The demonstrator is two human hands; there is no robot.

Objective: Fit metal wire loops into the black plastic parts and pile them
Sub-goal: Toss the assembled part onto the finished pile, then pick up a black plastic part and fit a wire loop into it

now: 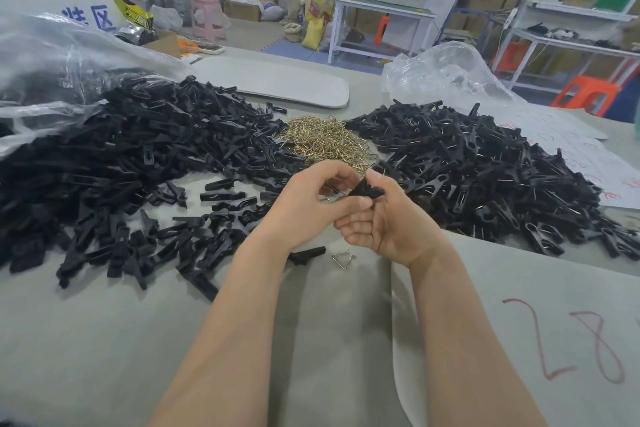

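Over the counter (104, 340), the right hand (391, 225) and left hand (308, 208) pinch one black plastic part (366, 191) between them, apparently seating a mostly hidden loop, close to the wire loop heap (325, 142) and fitted pile (478, 166) for short reaches.

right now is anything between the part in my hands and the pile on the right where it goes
Nothing visible does. The part is held just left of the right pile, with only open air between.
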